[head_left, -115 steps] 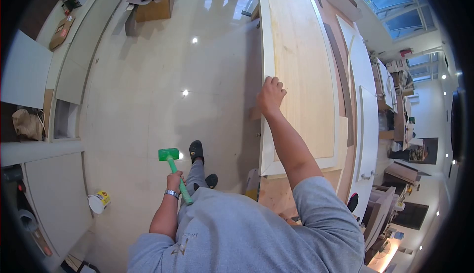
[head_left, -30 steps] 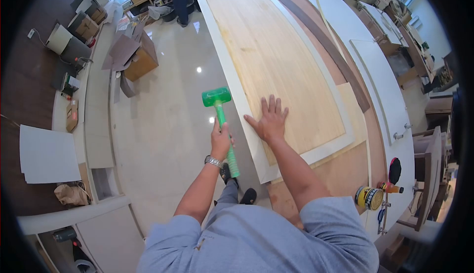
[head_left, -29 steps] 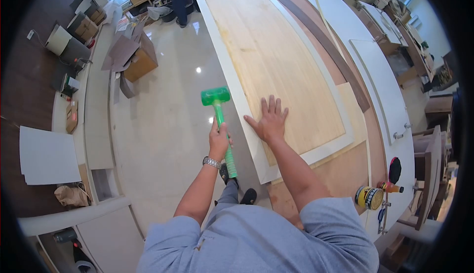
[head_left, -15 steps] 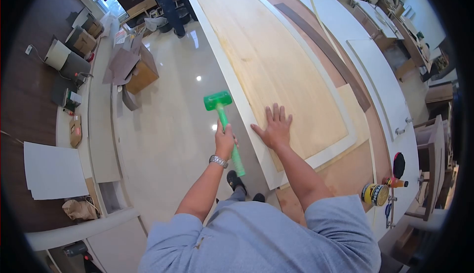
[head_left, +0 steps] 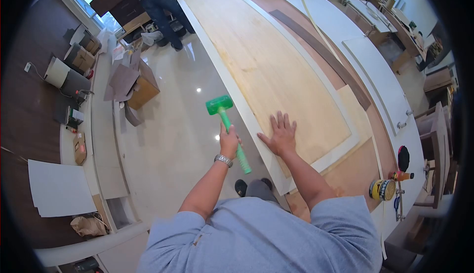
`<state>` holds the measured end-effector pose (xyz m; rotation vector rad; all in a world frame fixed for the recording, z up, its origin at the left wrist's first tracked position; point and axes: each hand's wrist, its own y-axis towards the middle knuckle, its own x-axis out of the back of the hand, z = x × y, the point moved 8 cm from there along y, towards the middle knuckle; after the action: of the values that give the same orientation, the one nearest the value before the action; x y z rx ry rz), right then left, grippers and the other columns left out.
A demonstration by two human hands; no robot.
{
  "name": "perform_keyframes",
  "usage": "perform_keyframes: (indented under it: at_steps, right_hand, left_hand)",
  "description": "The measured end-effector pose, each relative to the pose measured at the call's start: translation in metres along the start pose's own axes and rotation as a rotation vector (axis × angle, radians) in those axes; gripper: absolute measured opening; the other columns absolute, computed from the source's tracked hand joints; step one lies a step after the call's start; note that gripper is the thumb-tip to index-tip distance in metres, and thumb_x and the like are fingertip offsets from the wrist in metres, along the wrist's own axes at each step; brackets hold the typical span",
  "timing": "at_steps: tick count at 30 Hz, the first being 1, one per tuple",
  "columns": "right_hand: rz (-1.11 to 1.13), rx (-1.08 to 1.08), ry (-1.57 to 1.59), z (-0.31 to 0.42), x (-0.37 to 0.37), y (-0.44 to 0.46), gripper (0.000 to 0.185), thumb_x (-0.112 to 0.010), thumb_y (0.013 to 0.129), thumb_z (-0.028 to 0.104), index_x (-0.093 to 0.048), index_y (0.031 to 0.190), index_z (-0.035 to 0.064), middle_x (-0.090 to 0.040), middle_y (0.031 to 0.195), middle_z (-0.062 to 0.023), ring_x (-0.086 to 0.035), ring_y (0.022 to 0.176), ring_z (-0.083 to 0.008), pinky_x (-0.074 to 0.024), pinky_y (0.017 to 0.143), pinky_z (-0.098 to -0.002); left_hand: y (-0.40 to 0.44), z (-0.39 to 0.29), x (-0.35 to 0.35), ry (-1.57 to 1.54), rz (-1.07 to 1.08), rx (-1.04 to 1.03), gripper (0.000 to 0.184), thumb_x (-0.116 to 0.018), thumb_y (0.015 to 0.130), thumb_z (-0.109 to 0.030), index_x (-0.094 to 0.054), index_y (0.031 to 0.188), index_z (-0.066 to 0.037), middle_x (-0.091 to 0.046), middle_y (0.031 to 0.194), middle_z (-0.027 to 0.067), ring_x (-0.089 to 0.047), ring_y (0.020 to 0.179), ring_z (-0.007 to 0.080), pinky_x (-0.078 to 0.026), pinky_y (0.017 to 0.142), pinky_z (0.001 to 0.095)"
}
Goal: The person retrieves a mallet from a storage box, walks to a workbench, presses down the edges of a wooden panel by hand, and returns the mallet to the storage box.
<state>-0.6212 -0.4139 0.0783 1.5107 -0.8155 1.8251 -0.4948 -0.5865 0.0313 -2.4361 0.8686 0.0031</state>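
A green mallet (head_left: pixel 219 105) is held by its handle in my left hand (head_left: pixel 230 140), its head raised beside the long edge of a white-framed wooden panel (head_left: pixel 256 60). My left fingers are wrapped round the handle. Flat on the panel, near its close end, lies my right hand (head_left: pixel 281 135) with the fingers spread and the thumb on the white frame. The panel rests on a workbench (head_left: pixel 353 169) over a thinner wooden sheet (head_left: pixel 353 97).
A yellow can (head_left: pixel 382 189) and an orange-capped bottle (head_left: pixel 401 175) stand at the bench's right. Beyond are a dark strip (head_left: pixel 321 56) and white boards (head_left: pixel 375 70). On the floor sits a cardboard box (head_left: pixel 144 85). Another person (head_left: pixel 160 11) stands at the panel's far end.
The view has shifted, showing more of the person at the far end. The mallet has come up beside the panel since the earliest frame, and my right hand has gone from gripping the edge to lying flat.
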Motion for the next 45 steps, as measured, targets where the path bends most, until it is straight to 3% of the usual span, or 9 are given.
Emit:
perform_keyframes:
  at_steps: [5,8,14,17,20,23,29,36,45]
  right_hand:
    - [-0.014,0.003,0.019,0.000,-0.001,0.003,0.092,-0.040,0.088,0.075,-0.029,0.155,0.0130,-0.018,0.163,-0.0134,-0.010,0.151,-0.0326,-0.0051,0.118,-0.0602]
    - [-0.005,0.001,0.007,-0.002,-0.003,-0.002,0.092,-0.040,0.088,0.075,-0.029,0.155,0.0131,-0.017,0.163,-0.0137,-0.009,0.151,-0.0328,-0.0047,0.118,-0.0601]
    - [0.011,-0.012,-0.013,-0.001,-0.003,0.003,0.093,-0.039,0.088,0.076,-0.027,0.156,0.0135,-0.017,0.163,-0.0129,-0.009,0.151,-0.0321,-0.0042,0.118,-0.0601]
    - [0.008,-0.007,-0.018,-0.001,-0.007,0.004,0.093,-0.039,0.088,0.076,-0.027,0.155,0.0129,-0.016,0.163,-0.0128,-0.009,0.151,-0.0320,-0.0046,0.118,-0.0602]
    - [0.004,-0.009,-0.009,-0.001,-0.005,0.005,0.093,-0.040,0.088,0.076,-0.027,0.155,0.0120,-0.016,0.163,-0.0129,-0.009,0.151,-0.0322,-0.0049,0.118,-0.0605]
    - [0.032,-0.007,-0.007,0.000,-0.001,0.003,0.093,-0.040,0.088,0.075,-0.027,0.155,0.0112,-0.016,0.163,-0.0134,-0.008,0.151,-0.0327,-0.0053,0.118,-0.0610]
    - [0.002,-0.003,-0.011,0.001,-0.005,0.003,0.093,-0.041,0.089,0.074,-0.028,0.155,0.0095,-0.017,0.163,-0.0145,-0.009,0.151,-0.0341,-0.0054,0.117,-0.0620]
    - [0.122,0.104,0.070,0.013,-0.003,0.068,0.089,-0.040,0.090,0.072,-0.027,0.155,0.0142,-0.017,0.163,-0.0110,-0.010,0.151,-0.0323,-0.0030,0.118,-0.0628]
    - [-0.033,-0.165,0.039,0.015,0.002,0.160,0.082,-0.034,0.093,0.070,-0.027,0.156,0.0178,-0.016,0.165,-0.0073,-0.009,0.152,-0.0311,-0.0062,0.118,-0.0627]
  left_hand:
    - [0.025,-0.008,0.014,-0.161,-0.064,-0.089,0.054,-0.046,0.103,-0.020,-0.026,0.153,-0.018,-0.048,0.068,0.0023,-0.050,0.049,0.0120,-0.047,0.041,0.0300]
    - [0.026,-0.005,0.007,0.056,-0.001,-0.029,0.039,-0.046,0.103,-0.021,-0.038,0.141,-0.021,-0.047,0.070,0.0015,-0.049,0.049,0.0119,-0.046,0.041,0.0290]
    - [0.035,-0.009,0.006,-0.122,-0.045,-0.023,0.055,-0.047,0.102,-0.021,-0.026,0.153,-0.023,-0.049,0.069,0.0027,-0.050,0.049,0.0123,-0.047,0.041,0.0298]
    - [0.038,-0.016,0.014,0.092,0.038,-0.041,0.053,-0.048,0.102,-0.021,-0.028,0.152,-0.024,-0.048,0.069,0.0026,-0.050,0.049,0.0123,-0.046,0.040,0.0296]
    - [0.043,-0.015,0.011,-0.199,-0.078,-0.029,0.050,-0.048,0.103,-0.021,-0.029,0.149,-0.021,-0.047,0.068,0.0022,-0.050,0.049,0.0126,-0.046,0.040,0.0292]
    - [0.039,-0.021,-0.001,0.027,0.020,-0.051,0.046,-0.048,0.103,-0.022,-0.032,0.146,-0.019,-0.046,0.068,0.0022,-0.050,0.048,0.0124,-0.045,0.040,0.0286]
    - [0.039,-0.025,-0.010,-0.018,-0.012,-0.050,0.043,-0.047,0.102,-0.021,-0.034,0.143,-0.021,-0.047,0.071,0.0023,-0.049,0.049,0.0115,-0.046,0.042,0.0285]
    - [0.042,-0.036,-0.005,-0.045,0.062,0.004,0.020,-0.046,0.101,-0.020,-0.042,0.118,-0.009,-0.048,0.071,0.0034,-0.053,0.050,0.0136,-0.049,0.043,0.0298]
    - [0.050,-0.031,0.024,-0.174,0.055,0.136,0.015,-0.050,0.102,-0.022,-0.043,0.102,-0.009,-0.050,0.079,0.0047,-0.050,0.057,0.0133,-0.048,0.048,0.0293]
